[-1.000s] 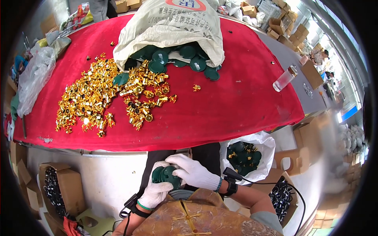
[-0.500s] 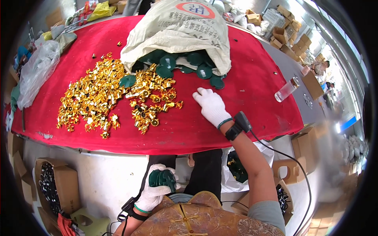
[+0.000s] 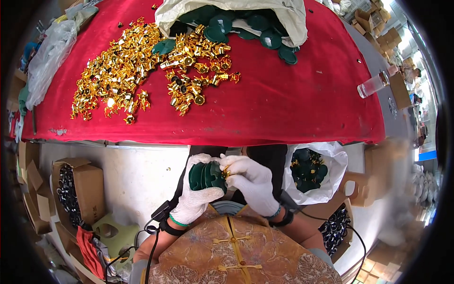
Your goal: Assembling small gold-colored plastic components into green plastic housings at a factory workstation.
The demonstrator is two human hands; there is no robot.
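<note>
In front of my waist, below the table's near edge, my left hand in a white glove is wrapped round a stack of dark green discs. My gloved right hand meets the stack from the right, its thumb and fingers pinched at a small shiny gold piece beside the end disc. The fingers partly cover that piece. On the red-covered table a heap of gold claw-like metal pieces is spread at the left and middle. More green discs spill from a whitish woven sack at the back.
By my right side hangs or stands a white plastic bag holding green discs with gold pieces. Cardboard boxes of dark shiny parts stand on both sides. A clear bottle lies near the table's right edge; clear plastic sheeting covers the left edge.
My right hand has come back from the tabletop near the sack to the stack in my left hand, where gold now shows at its fingertips. The view has tipped downward.
</note>
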